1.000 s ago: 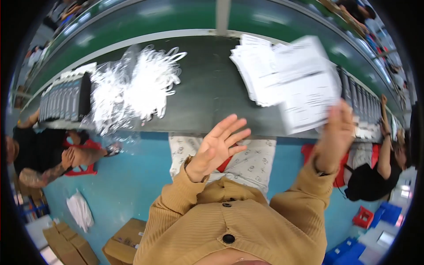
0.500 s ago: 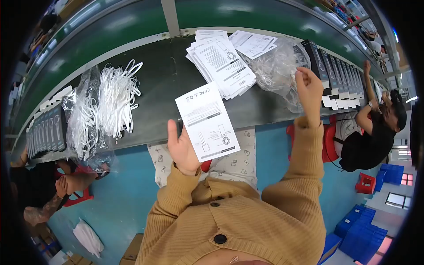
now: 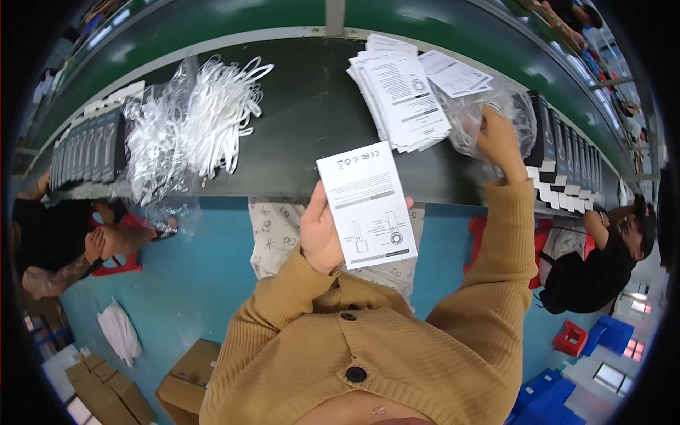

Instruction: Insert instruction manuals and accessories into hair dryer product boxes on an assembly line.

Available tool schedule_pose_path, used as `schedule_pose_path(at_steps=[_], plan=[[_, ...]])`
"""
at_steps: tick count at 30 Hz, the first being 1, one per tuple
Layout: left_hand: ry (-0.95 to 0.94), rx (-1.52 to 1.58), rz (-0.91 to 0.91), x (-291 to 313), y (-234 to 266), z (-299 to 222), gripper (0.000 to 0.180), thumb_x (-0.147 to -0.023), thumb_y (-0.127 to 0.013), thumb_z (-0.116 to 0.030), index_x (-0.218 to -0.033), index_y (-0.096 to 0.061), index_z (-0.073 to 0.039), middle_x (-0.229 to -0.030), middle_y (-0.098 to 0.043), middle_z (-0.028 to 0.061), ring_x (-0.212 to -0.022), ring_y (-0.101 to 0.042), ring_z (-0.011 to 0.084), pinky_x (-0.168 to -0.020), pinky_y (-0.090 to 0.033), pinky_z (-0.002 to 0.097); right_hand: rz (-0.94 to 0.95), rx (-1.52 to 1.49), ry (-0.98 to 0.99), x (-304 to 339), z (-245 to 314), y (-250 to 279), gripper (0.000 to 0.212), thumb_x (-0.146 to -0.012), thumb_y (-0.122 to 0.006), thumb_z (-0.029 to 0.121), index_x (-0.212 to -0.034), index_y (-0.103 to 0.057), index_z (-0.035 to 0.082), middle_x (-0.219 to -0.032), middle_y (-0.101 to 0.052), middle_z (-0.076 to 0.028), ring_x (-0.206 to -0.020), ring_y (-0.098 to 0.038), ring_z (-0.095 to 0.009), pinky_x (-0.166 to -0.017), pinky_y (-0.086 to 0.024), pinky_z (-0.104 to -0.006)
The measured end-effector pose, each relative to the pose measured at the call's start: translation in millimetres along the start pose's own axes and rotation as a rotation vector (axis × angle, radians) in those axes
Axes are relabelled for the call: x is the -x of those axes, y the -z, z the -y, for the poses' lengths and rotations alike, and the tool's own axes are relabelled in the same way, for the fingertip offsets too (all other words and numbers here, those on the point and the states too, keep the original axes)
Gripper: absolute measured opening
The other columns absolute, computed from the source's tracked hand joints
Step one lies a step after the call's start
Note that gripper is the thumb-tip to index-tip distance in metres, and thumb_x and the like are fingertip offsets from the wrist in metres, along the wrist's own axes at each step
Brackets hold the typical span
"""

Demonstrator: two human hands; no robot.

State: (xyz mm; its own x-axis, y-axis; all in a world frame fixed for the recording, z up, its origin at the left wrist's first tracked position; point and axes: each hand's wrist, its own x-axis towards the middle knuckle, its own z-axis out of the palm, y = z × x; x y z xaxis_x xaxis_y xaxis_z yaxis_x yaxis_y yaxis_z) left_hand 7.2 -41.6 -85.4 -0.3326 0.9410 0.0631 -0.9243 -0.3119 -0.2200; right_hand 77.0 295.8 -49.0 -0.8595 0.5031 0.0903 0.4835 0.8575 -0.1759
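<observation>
Left hand (image 3: 320,230) holds one leaflet (image 3: 365,205), thumb along its left edge, fingers under it; the sheet sits over the lap (image 3: 273,230), just short of the table (image 3: 304,113) edge. Right hand (image 3: 501,138) is at the clear bag (image 3: 464,127), fingers curled; cannot tell whether they grip anything or whether they are inside the bag or on top of it. Risks, as judged: the leaflet rests on a light hold and could slide off the palm if the left wrist tips, landing on lap or floor. Thin film may cling to the right fingers, so a quick pull could drag the whole bag. It lies close beside the stack (image 3: 407,99) and the loose sheets (image 3: 457,73); a drag could scatter these, or knock the boxes (image 3: 559,145) just to its right.
</observation>
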Motion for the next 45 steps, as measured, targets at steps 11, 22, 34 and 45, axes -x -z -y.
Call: schedule_pose_path(at_steps=[11, 22, 34, 45], plan=[[-0.135, -0.079, -0.036, 29, 17, -21, 0.074, -0.092, -0.031, -0.063, -0.143, -0.033, -0.01, -0.136, -0.045, 0.0179, -0.116, -0.052, 0.0348, -0.092, -0.046, 0.0557, -0.247, -0.387, -0.04, -5, -48, -9, 0.022, -0.088, -0.06, 0.018, -0.095, -0.065, -0.002, -0.072, -0.065, -0.01, -0.066, -0.059, -0.014, -0.061, -0.045, -0.0277], [-0.189, -0.307, -0.239, 56, 15, -38, 0.072, -0.089, -0.03, -0.07, -0.125, -0.046, -0.01, -0.101, -0.056, 0.0094, -0.077, -0.057, 0.0217, -0.066, -0.054, 0.0365, -0.645, -0.379, -0.176, -7, -81, 8, 0.034, -0.094, -0.053, 0.032, -0.106, -0.068, 0.003, -0.087, -0.07, -0.005, -0.064, -0.057, -0.009, -0.053, -0.043, -0.0226], [-0.167, -0.432, -0.207, 49, 18, -27, 0.07, -0.094, -0.026, -0.061, -0.144, -0.032, -0.013, -0.137, -0.047, 0.0134, -0.123, -0.049, 0.0265, -0.1, -0.044, 0.0387, -0.621, -0.711, -0.144, -26, -64, 22, 0.032, -0.095, -0.054, 0.026, -0.114, -0.064, 0.001, -0.09, -0.067, -0.002, -0.071, -0.055, -0.006, -0.058, -0.042, -0.0209], [-0.233, -0.23, -0.221, 48, 16, -32, 0.073, -0.092, -0.031, -0.063, -0.144, -0.032, -0.012, -0.142, -0.04, 0.0189, -0.124, -0.046, 0.0362, -0.094, -0.045, 0.0571, -0.524, -1.384, -0.417, -28, -24, 32, 0.019, -0.087, -0.062, 0.021, -0.085, -0.068, 0.004, -0.072, -0.06, 0.001, -0.053, -0.045, -0.005, -0.047, -0.034, -0.0203]])
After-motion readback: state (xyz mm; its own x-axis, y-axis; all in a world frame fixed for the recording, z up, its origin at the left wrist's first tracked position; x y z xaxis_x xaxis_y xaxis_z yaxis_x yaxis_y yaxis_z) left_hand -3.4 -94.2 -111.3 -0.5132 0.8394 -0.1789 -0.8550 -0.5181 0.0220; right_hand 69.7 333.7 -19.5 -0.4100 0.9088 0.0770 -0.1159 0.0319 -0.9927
